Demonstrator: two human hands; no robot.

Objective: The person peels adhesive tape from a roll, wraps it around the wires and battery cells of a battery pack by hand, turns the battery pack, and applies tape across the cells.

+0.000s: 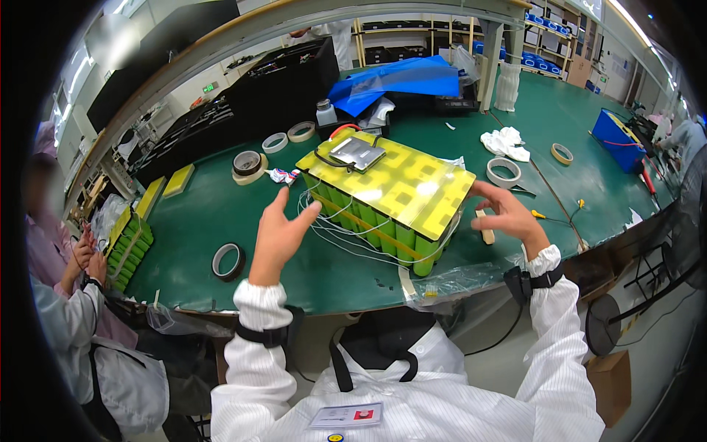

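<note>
A battery pack (pixel 390 180) of green cylindrical cells under a yellow top sheet sits on the green table, long side toward me. On its top lies a silver circuit module (pixel 358 153) with black and red leads. Thin white wires (pixel 346 234) loop loosely along its near side. My left hand (pixel 282 234) is open in front of the pack's left end, thumb and fingers spread, holding nothing. My right hand (pixel 512 215) is at the right end, its fingers by the corner and thumb apart; whether it touches the pack I cannot tell. Below its thumb is a small wooden piece (pixel 486 228).
Tape rolls (pixel 228 261) (pixel 503 172) lie around the pack. Behind stand a bottle (pixel 325 113) and blue sheets (pixel 398 79). White cloth (pixel 505 144) and a blue battery (pixel 617 140) lie to the right. A co-worker's hands (pixel 88 258) are at another green pack (pixel 131 247) on the left.
</note>
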